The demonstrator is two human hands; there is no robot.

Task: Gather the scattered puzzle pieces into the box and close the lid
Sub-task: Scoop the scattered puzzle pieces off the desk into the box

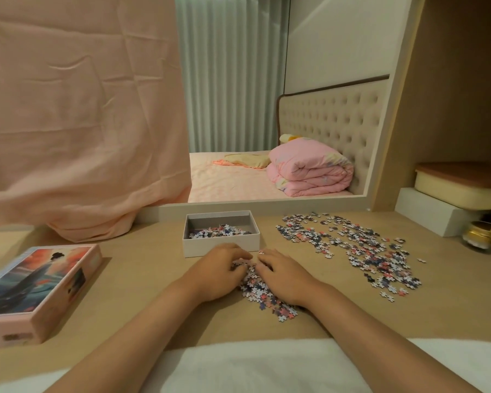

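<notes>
An open white box (220, 245) stands mid-table with a thin layer of puzzle pieces (216, 231) inside. Just in front of it lies a small heap of pieces (262, 293). My left hand (217, 272) and my right hand (285, 275) rest palm-down on either side of that heap, fingers curled into it and cupped around the pieces between them. A wide scatter of loose pieces (360, 248) covers the table to the right. The pink lid (37, 287), printed with a figure in a long dress, lies picture-up at the left.
A pink cloth (77, 123) hangs over the left of a mirror and bunches onto the table behind the lid. At the right stand a white block (431, 217), a cream container (459, 185) and a small gold-rimmed jar (482, 235).
</notes>
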